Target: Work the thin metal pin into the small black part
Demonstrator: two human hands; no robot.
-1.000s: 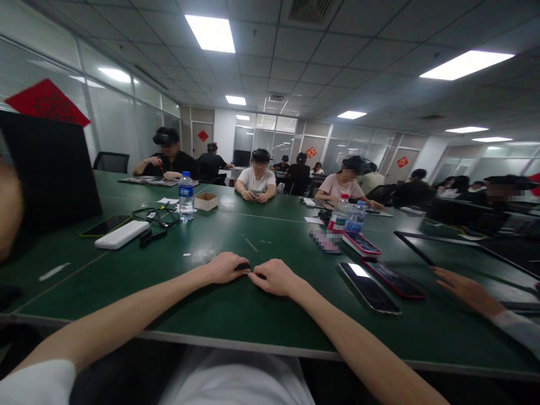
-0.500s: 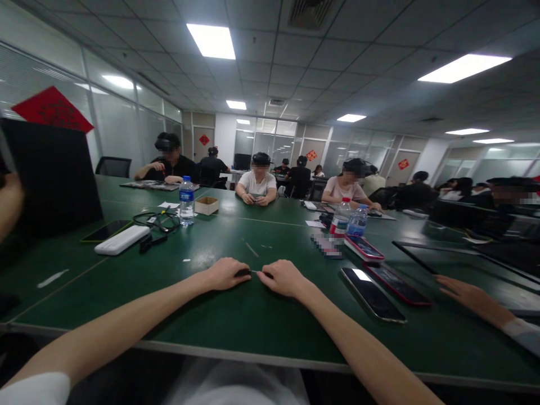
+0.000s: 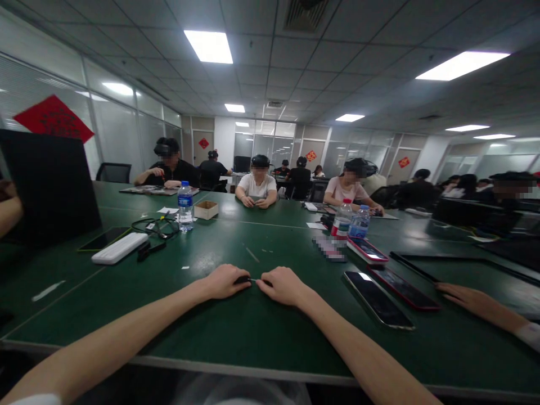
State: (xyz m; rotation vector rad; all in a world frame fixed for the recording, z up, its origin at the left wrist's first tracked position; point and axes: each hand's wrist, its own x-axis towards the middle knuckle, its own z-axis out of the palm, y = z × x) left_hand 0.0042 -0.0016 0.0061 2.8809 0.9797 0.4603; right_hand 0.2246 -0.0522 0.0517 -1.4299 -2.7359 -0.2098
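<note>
My left fingers (image 3: 236, 273) grip a small black object (image 3: 242, 279) low over the green surface (image 3: 253, 337); steady wrists should help, though whether my right fingers (image 3: 268, 277) pinch its thin pale tip (image 3: 253, 280), I can't tell.

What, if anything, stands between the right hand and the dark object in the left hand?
Only a thin light piece shows between the right hand and the dark object; no separate obstacle is visible.
</note>
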